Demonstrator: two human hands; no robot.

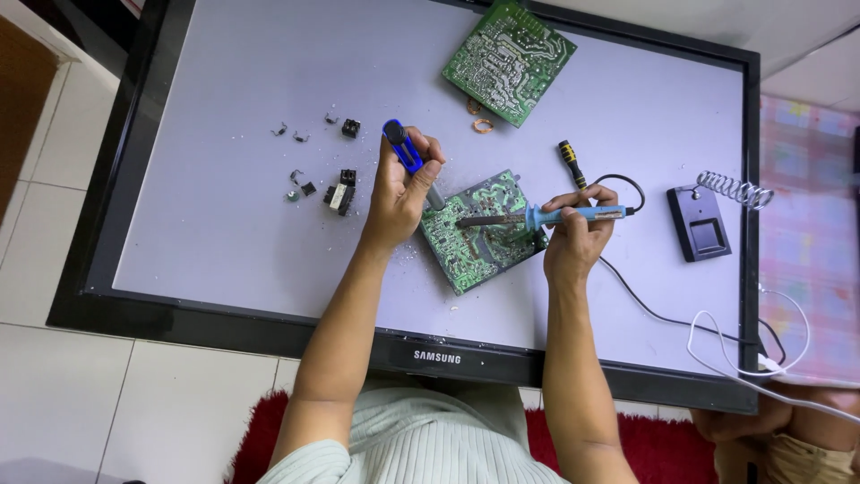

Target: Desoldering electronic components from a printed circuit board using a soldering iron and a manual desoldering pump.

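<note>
- Head view, hidden parts first: tip of the desoldering pump point(408, 154) is lost behind the left hand point(400, 193), so contact with the board cannot be told.
- Small loose parts point(339, 193) on the left of the panel are too small to identify; a few dark blocks and bent metal bits.
- Lower right corner: another person's knee, cut off by the frame edge.
- Left hand: fingers curled tight around the blue pump, thumb near its top end, barrel angled down toward the green circuit board point(479, 233).
- Right hand point(573, 237): fingers pinched shut on the blue handle of the soldering iron point(537, 217), held nearly level, its metal tip over the board's middle.
- Board lies tilted on the face of a flat screen point(224, 206) laid flat, between both hands.
- Second green board point(508, 60) sits farther up, well apart.
- Black-and-yellow screwdriver point(571, 163) lies just above the right hand.
- Iron stand point(708, 220) with coil spring is at right; black cord runs toward it.
</note>
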